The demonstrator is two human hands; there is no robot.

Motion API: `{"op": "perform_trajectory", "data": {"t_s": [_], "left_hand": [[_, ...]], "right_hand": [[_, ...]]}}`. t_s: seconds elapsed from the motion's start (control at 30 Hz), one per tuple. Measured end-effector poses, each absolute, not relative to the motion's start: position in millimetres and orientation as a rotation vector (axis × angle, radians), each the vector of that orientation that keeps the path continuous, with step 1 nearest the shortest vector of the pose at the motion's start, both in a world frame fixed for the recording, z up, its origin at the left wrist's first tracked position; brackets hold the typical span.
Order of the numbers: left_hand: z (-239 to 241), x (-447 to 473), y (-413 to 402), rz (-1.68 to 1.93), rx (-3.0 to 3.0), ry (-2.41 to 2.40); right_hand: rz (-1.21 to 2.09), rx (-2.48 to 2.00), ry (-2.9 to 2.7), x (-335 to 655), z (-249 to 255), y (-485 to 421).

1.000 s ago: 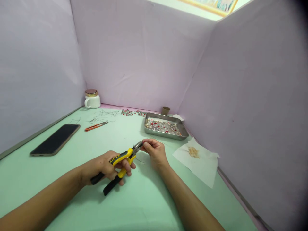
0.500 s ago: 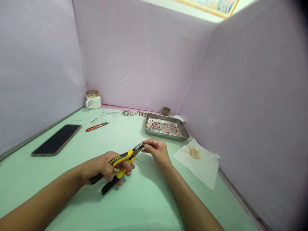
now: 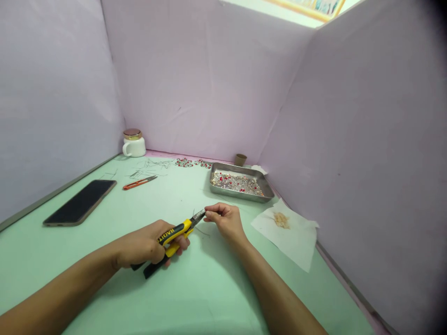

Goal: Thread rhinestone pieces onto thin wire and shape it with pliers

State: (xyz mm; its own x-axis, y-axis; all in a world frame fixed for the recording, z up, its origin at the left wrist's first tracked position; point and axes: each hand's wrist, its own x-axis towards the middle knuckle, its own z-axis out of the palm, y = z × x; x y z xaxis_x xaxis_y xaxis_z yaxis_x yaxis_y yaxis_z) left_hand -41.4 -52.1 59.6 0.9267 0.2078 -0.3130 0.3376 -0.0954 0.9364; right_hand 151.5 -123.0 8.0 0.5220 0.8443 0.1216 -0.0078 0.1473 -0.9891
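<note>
My left hand (image 3: 148,244) is wrapped round the yellow and black handles of a pair of pliers (image 3: 173,238), squeezing them together. The pliers' metal jaws (image 3: 198,216) point up and right. They meet the fingertips of my right hand (image 3: 225,220), which pinches something thin and small at the jaws, too fine to name. A thin wire piece lies on the green table (image 3: 195,288) just below the jaws.
A steel tray (image 3: 263,190) of red and silver beads stands at the back right. White paper (image 3: 291,235) with a tan clump lies right of my hands. A dark phone (image 3: 80,203), orange snips (image 3: 138,183), loose wires, a white mug (image 3: 134,145) and purple walls surround.
The pliers' handles have closed together in my left hand. The pliers and both hands have sunk slightly towards the table. My right hand stays pinched at the jaws.
</note>
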Motion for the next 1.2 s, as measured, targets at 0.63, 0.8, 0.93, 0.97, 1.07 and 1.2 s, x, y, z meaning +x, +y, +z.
{"op": "perform_trajectory", "data": {"t_s": [0.63, 0.8, 0.93, 0.97, 1.07, 1.2], "left_hand": [[56.7, -40.1, -31.1, 0.298, 1.757, 0.733], [61.7, -41.5, -44.5, 0.124, 1.729, 0.547], [61.6, -42.6, -49.3, 0.009, 1.659, 0.405], [59.6, -42.8, -48.5, -0.009, 1.641, 0.381], [52.1, -43.1, -44.1, -0.036, 1.633, 0.348], [49.7, -43.3, -41.9, -0.031, 1.647, 0.382]], "right_hand": [[1.090, -0.749, -0.592, 147.0, 17.9, -125.6], [1.040, -0.800, -0.587, 146.6, 18.5, -124.4], [0.973, -0.859, -0.541, 148.3, 17.4, -123.2], [0.965, -0.878, -0.533, 148.7, 16.9, -123.0], [0.959, -0.933, -0.541, 149.6, 14.8, -122.6], [0.937, -0.993, -0.617, 150.0, 11.7, -122.9]]}}
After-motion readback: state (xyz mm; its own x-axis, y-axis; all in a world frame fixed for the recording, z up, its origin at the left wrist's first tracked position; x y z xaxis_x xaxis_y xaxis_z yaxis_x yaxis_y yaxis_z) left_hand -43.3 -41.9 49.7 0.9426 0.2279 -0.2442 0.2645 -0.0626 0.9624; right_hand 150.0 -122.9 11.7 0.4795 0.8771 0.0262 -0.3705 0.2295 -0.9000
